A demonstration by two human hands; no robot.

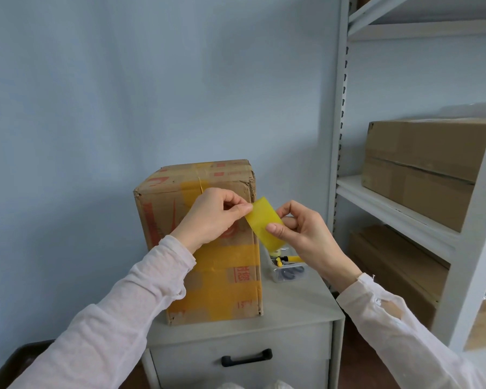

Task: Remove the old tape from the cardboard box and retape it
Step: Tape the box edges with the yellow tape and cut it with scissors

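Left hand: thumb and forefinger pinched shut on upper end of short yellow translucent tape strip, held in front of box. Right hand: thumb and curled fingers clamped on strip's lower part, other fingers loosely bent. Tall brown cardboard box with red print and yellow tape patches: upright on grey drawer cabinet, behind hands. Clear plastic tray holding small tools: just beside box, on right.

The cardboard box carries red printed characters on its front and side, too blurred to read.
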